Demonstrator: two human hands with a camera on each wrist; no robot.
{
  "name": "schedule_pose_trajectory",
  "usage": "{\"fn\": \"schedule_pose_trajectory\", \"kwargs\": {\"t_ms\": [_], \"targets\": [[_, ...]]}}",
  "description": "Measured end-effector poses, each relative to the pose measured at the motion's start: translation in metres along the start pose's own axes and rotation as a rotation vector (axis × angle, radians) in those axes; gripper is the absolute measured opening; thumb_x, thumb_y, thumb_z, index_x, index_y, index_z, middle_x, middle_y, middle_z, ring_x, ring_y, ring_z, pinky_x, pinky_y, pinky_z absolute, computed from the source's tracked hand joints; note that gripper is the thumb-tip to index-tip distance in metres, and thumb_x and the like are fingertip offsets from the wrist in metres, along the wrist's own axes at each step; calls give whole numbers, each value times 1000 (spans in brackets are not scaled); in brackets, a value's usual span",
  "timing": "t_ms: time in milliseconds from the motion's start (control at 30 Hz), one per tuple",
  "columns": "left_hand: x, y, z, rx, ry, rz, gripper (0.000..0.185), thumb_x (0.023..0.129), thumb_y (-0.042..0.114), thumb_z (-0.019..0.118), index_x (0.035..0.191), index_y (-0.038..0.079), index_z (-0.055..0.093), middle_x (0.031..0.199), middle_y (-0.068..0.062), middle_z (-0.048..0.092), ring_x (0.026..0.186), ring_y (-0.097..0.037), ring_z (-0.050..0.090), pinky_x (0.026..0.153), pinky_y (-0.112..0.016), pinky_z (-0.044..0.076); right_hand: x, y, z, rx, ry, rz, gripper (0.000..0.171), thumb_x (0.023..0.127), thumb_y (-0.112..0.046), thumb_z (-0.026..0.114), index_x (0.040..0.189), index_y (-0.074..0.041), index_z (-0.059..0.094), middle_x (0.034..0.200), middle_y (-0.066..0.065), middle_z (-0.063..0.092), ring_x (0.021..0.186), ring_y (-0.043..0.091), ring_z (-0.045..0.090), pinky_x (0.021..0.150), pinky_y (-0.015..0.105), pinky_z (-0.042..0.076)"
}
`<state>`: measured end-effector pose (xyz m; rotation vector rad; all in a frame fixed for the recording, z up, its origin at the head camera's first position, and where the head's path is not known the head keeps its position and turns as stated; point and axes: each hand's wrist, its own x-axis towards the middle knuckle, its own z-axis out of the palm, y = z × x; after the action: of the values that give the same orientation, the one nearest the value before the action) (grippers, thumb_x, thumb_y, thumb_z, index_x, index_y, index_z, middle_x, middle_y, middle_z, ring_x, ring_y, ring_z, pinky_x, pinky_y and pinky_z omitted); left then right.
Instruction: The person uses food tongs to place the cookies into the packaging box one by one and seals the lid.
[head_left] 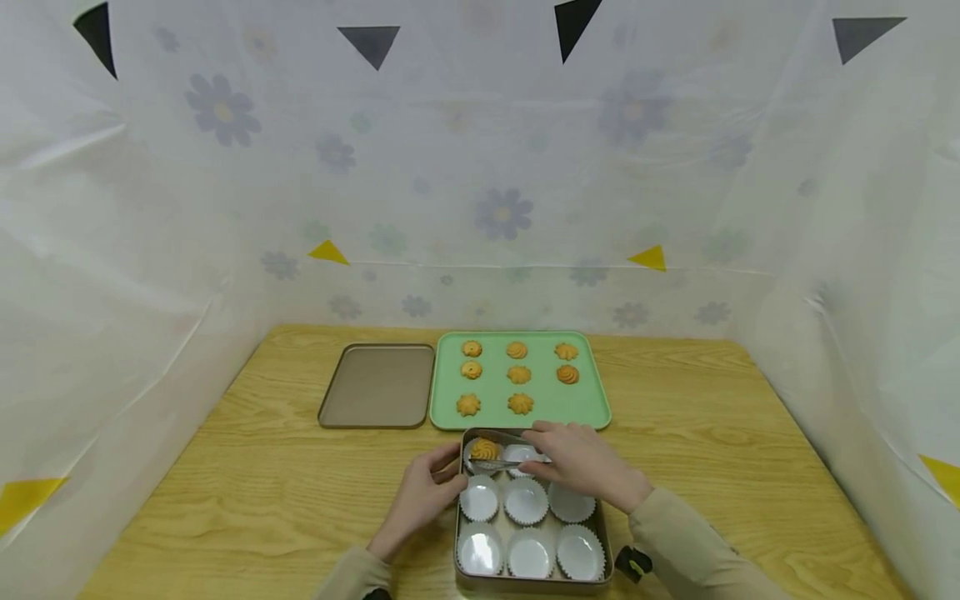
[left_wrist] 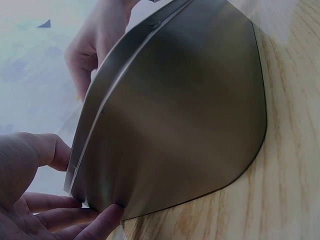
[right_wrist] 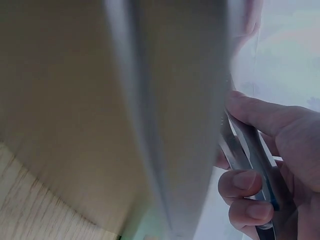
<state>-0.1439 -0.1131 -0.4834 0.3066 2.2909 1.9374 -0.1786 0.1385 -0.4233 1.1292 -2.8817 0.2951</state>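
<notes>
In the head view a rectangular metal tin (head_left: 534,585) holds rows of white paper baking cups (head_left: 526,501). My right hand (head_left: 581,460) grips metal tongs (head_left: 497,463), whose arms lie either side of a swirled cookie (head_left: 484,449) at the far-left cup; whether it touches the cup's bottom is unclear. The tongs' handles (right_wrist: 252,150) show between thumb and fingers in the right wrist view. My left hand (head_left: 425,497) holds the tin's left wall near the far corner. In the left wrist view its fingertips (left_wrist: 112,215) press the outer wall, thumb by the rim.
Beyond the tin lies a green tray (head_left: 543,417) bearing several cookies (head_left: 519,374) in spaced rows. Left of it is a flat brown metal tray (head_left: 381,386). All stand on a wooden table (head_left: 285,475), with white sheeting (head_left: 450,167) on three sides.
</notes>
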Motion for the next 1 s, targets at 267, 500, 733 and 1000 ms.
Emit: {"fn": "schedule_pose_trajectory", "kwargs": {"t_ms": [267,500,733,1000], "targets": [[0,-1,0,-10,4,1,57,85,-4,61,138,-19,46,141,-39,49,126,-53,56,101,-37,57,3,0,3,-48,1,-14,26,93,-38,70,96,-12,67,82,-3,62,56,2,43,45,15,33],[0,0,0,-6,4,1,58,85,-3,61,138,-20,45,142,-39,48,127,-53,55,101,-38,57,5,-1,6,-55,6,-7,27,92,-39,71,97,-13,69,84,-4,64,55,2,44,44,16,34],[0,0,0,-9,5,9,57,85,-4,61,138,-20,46,142,-39,49,127,-53,55,101,-37,57,4,-2,3,-12,-8,39,35,92,-39,71,111,-10,71,89,-1,67,60,5,50,45,17,37],[-1,0,0,-2,7,10,57,85,-4,62,138,-19,46,142,-39,49,126,-53,56,101,-37,57,-6,12,-3,239,3,18,40,97,-37,65,120,-6,69,94,2,69,77,15,63,61,21,49]]}}
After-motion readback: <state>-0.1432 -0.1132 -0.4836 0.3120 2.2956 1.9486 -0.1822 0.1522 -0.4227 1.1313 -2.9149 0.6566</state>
